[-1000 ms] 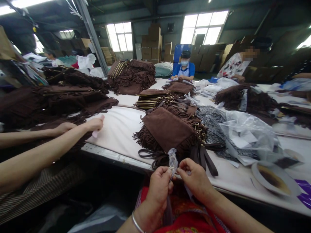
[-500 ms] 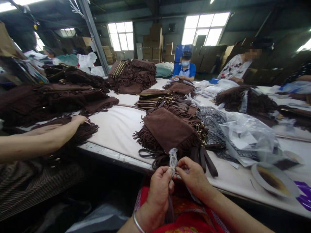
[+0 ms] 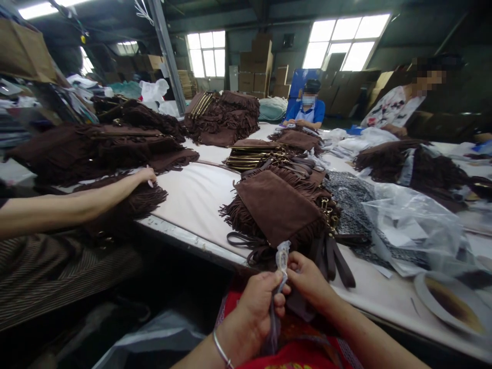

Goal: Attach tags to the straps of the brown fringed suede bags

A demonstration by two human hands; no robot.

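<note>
Clear plastic wrapping [image 3: 283,252] sits around the end of a strap, with a pale ring or band showing at its upper part. My left hand [image 3: 258,303], a bangle on its wrist, is closed around the wrapped strap below that end. At the wrapping's right side, my right hand [image 3: 308,279] pinches with thumb and fingertips; exactly what lies between them is too small to make out. Just beyond both hands lies a brown fringed bag [image 3: 279,205] on a stack of similar ones. Dark wrist straps [image 3: 338,261] hang from the stack over the table's front.
A co-worker's arm [image 3: 111,200] reaches over fringed bags at left. More brown piles [image 3: 223,118] stand farther back on the white table [image 3: 192,205]. Woven grey fabric [image 3: 348,200], clear plastic bags [image 3: 418,220] and a round dish [image 3: 449,302] lie at right.
The view has turned slightly left, so the scene sits farther right. Both hands stay at the wrapped strap, its end now more upright. The co-worker's hand has lifted slightly.
</note>
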